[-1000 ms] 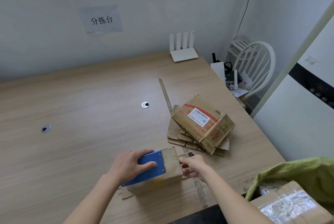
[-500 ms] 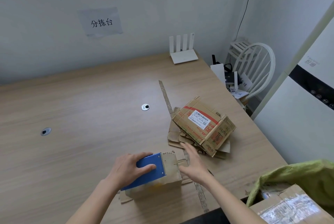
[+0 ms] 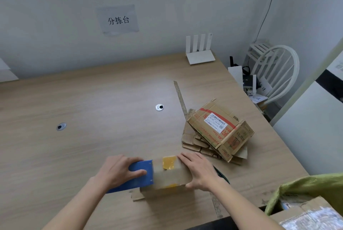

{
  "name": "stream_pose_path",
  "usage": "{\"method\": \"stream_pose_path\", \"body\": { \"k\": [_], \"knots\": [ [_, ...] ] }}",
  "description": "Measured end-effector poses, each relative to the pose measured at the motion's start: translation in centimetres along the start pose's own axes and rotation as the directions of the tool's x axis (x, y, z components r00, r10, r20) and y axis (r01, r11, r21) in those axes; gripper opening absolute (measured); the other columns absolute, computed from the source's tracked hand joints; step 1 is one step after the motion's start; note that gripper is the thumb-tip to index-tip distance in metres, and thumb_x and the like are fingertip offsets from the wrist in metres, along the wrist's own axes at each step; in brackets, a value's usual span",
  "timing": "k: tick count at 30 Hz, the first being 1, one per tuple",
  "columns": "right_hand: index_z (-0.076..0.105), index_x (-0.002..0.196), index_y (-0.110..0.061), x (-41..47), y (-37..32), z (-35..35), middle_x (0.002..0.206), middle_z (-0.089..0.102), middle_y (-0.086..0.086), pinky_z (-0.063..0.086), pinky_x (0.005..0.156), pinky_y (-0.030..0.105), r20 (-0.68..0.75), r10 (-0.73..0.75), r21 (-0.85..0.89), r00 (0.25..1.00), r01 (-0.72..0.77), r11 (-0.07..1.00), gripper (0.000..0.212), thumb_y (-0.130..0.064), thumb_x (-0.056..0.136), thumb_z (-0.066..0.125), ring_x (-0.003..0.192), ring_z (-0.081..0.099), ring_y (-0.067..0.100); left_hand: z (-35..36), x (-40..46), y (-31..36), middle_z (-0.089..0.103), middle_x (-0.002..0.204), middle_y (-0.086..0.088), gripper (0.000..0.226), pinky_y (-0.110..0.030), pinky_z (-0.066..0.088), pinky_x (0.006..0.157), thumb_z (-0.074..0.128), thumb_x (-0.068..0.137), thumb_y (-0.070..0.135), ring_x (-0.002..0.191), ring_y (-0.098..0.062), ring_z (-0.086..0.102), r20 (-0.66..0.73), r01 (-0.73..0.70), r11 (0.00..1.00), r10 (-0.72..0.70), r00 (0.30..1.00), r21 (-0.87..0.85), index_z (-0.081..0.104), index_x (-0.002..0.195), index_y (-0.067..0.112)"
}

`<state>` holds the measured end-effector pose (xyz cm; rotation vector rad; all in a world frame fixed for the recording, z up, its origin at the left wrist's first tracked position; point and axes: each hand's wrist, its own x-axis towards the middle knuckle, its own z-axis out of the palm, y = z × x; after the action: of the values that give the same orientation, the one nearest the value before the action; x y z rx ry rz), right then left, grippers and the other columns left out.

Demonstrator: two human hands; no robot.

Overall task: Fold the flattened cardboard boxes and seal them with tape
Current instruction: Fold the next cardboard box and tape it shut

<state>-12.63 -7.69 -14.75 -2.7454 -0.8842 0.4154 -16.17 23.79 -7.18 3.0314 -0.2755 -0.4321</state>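
Just beyond my right fingers (image 3: 187, 157), a heap of flattened cardboard boxes (image 3: 219, 133) lies on the table (image 3: 92, 109), the top one partly risen, red print and a white barcode label facing up; the label text is too small to read. A long brown tape strip (image 3: 181, 98) runs away from it across the table. Past the heap: white router (image 3: 199, 51), white chair (image 3: 274, 73). Wall sign (image 3: 118, 20) reads 分拣台. Green bag (image 3: 304, 187) and a taped carton (image 3: 311, 215) sit near my right forearm.

Between both hands, at the near table edge: small cardboard box (image 3: 170, 176), brown, a yellow tape patch on top, a loose flap poking out at its lower left.

Left hand (image 3: 118, 170): fingers curled over a blue tape dispenser (image 3: 141, 174) lying against the box's left end. Right hand (image 3: 200, 170): fingers straight, spread slightly, pressed flat on the box's right end.
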Motion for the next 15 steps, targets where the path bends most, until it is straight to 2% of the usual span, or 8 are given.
{"method": "stream_pose_path", "body": {
  "k": [3, 5, 7, 10, 15],
  "knots": [
    [0.015, 0.159, -0.03, -0.3, 0.4, 0.5, 0.163, 0.021, -0.009, 0.023, 0.124, 0.04, 0.024, 0.016, -0.004, 1.0, -0.016, 1.0, 0.112, -0.062, 0.069, 0.074, 0.149, 0.023, 0.017, 1.1, -2.5, -4.6, 0.07, 0.101, 0.02, 0.079, -0.024, 0.048, 0.068, 0.021, 0.068, 0.092, 0.082, -0.005, 0.063, -0.008, 0.115, 0.993, -0.116, 0.993, -0.024, 0.054, 0.128, 0.052],
    [0.013, 0.159, -0.031, -0.2, 0.2, 0.5, 0.163, 0.018, -0.01, 0.022, 0.125, 0.04, 0.035, 0.021, -0.016, 0.999, -0.02, 1.0, 0.113, -0.062, 0.07, 0.073, 0.15, 0.021, 0.017, 1.1, -3.0, -5.1, 0.069, 0.099, 0.02, 0.075, -0.022, 0.045, 0.063, 0.025, 0.072, 0.09, 0.079, -0.003, 0.062, 0.004, 0.112, 0.992, -0.112, 0.994, -0.061, 0.056, 0.128, 0.051],
    [0.01, 0.161, -0.031, -0.2, 0.0, 0.2, 0.165, 0.015, -0.01, 0.012, 0.127, 0.035, 0.04, 0.008, -0.047, 0.999, -0.006, 0.999, 0.112, -0.061, 0.073, 0.073, 0.152, 0.017, 0.015, 1.2, -3.0, -4.8, 0.067, 0.094, 0.02, 0.064, -0.021, 0.043, 0.061, 0.034, 0.078, 0.085, 0.076, -0.003, 0.061, 0.026, 0.109, 0.991, -0.108, 0.994, -0.078, 0.057, 0.126, 0.05],
    [0.008, 0.162, -0.031, -0.4, -0.1, -0.4, 0.166, 0.013, -0.01, 0.001, 0.122, 0.029, 0.024, -0.008, -0.071, 1.0, 0.01, 0.997, 0.111, -0.059, 0.076, 0.073, 0.153, 0.014, 0.011, 1.9, -3.2, -5.2, 0.065, 0.087, 0.02, 0.056, -0.023, 0.042, 0.062, 0.039, 0.08, 0.081, 0.075, -0.005, 0.06, 0.051, 0.114, 0.986, -0.108, 0.993, -0.124, 0.059, 0.122, 0.05],
    [0.007, 0.162, -0.033, -0.4, -0.3, -0.2, 0.167, 0.011, -0.011, 0.005, 0.121, 0.026, 0.047, 0.004, -0.09, 0.999, 0.0, 0.996, 0.112, -0.061, 0.075, 0.073, 0.152, 0.013, 0.01, 2.8, -4.2, -7.3, 0.068, 0.094, 0.02, 0.054, -0.024, 0.044, 0.067, 0.042, 0.077, 0.08, 0.079, -0.005, 0.059, 0.085, 0.132, 0.984, -0.122, 0.989, -0.123, 0.059, 0.121, 0.053]
  ]
}}
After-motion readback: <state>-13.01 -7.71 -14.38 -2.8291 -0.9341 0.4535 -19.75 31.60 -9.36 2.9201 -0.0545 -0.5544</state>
